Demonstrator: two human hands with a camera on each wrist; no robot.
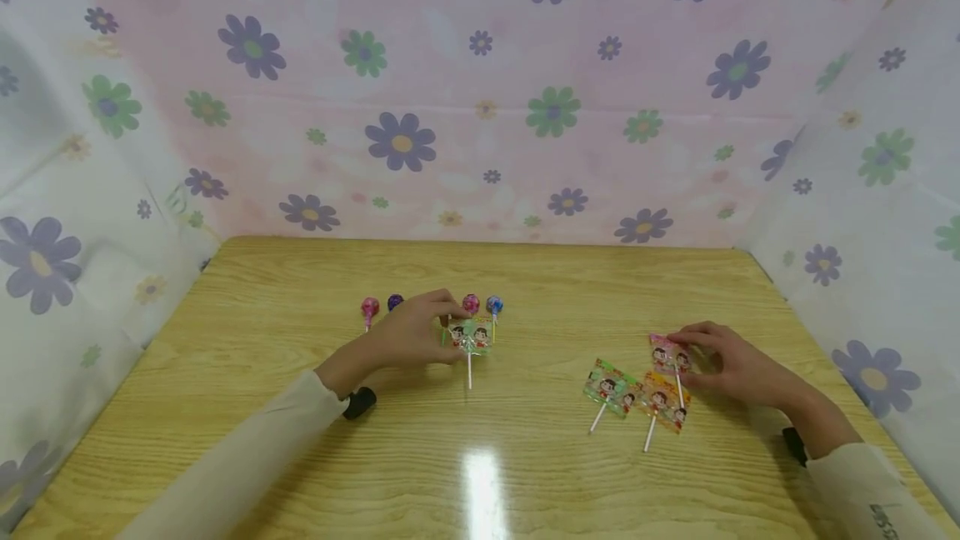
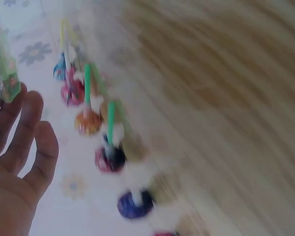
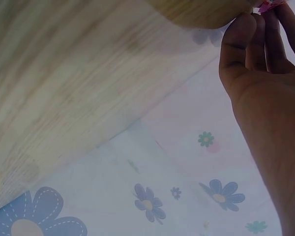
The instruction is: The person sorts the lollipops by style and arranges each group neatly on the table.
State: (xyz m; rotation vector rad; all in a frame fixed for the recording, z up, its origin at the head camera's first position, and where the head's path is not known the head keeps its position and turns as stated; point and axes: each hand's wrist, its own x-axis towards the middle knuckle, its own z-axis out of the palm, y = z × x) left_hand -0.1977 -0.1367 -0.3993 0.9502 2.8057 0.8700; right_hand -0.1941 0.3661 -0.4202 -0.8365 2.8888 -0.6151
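Between the thumb and fingers of my left hand point(image 1: 411, 332) is a lollipop in a clear green wrapper point(image 1: 480, 340), its white stick pointing toward me. The left wrist view shows this green wrapper point(image 2: 8, 78) at the fingertips. Over on the right, my right hand point(image 1: 738, 367) pinches a pink-wrapped lollipop point(image 1: 662, 350) by its wrapper. A bit of pink wrapper point(image 3: 271, 6) shows at those fingertips in the right wrist view. Just left of that hand, a green-wrapped lollipop point(image 1: 609, 386) and an orange-wrapped lollipop point(image 1: 663, 400) lie with wrappers touching.
Behind the left hand runs a row of round lollipops, with a pink one point(image 1: 370, 307), a purple one point(image 1: 395, 302), a red one point(image 1: 470, 303) and a blue one point(image 1: 495, 305); the hand hides others. Flowered cloth point(image 1: 450, 182) surrounds the wooden table point(image 1: 300, 457) at the back and sides.
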